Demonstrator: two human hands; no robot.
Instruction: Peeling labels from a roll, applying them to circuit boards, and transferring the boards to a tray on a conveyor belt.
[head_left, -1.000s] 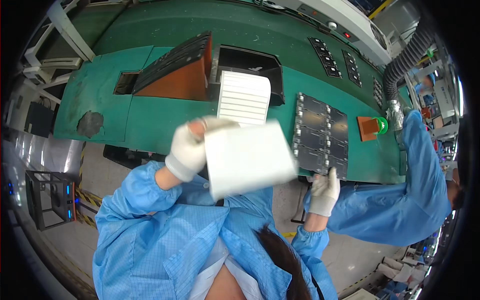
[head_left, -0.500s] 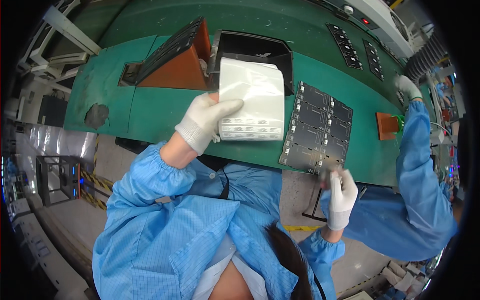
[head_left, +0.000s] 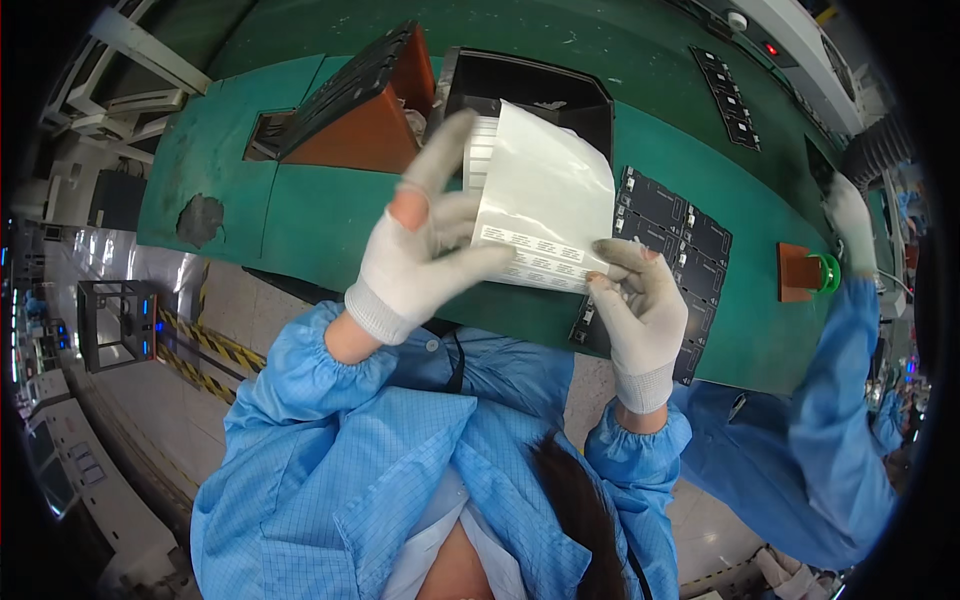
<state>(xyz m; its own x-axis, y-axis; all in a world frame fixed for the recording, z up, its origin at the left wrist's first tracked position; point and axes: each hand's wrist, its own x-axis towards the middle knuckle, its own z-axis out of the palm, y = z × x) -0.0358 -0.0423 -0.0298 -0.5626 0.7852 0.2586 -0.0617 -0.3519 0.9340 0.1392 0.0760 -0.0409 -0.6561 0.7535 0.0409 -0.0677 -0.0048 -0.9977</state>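
A white sheet of small labels [head_left: 545, 195] is held up in front of me over the green machine table [head_left: 330, 215]. My left hand [head_left: 425, 255], in a white glove, grips the sheet's lower left edge with thumb and fingers. My right hand [head_left: 640, 305], also gloved, pinches the sheet's lower right corner. Just right of the sheet lies a black panel of circuit boards [head_left: 690, 240] on the table.
An orange-brown sloped stand with a black tray [head_left: 365, 110] sits at the back left beside a dark rectangular opening [head_left: 530, 85]. Another person in a blue coat [head_left: 835, 400] stands at the right, a gloved hand [head_left: 850, 215] near a green button [head_left: 825, 272].
My right hand has come up from the black panel and taken the sheet's lower right corner. The sheet has shifted right and tilted toward me, now held with both hands.
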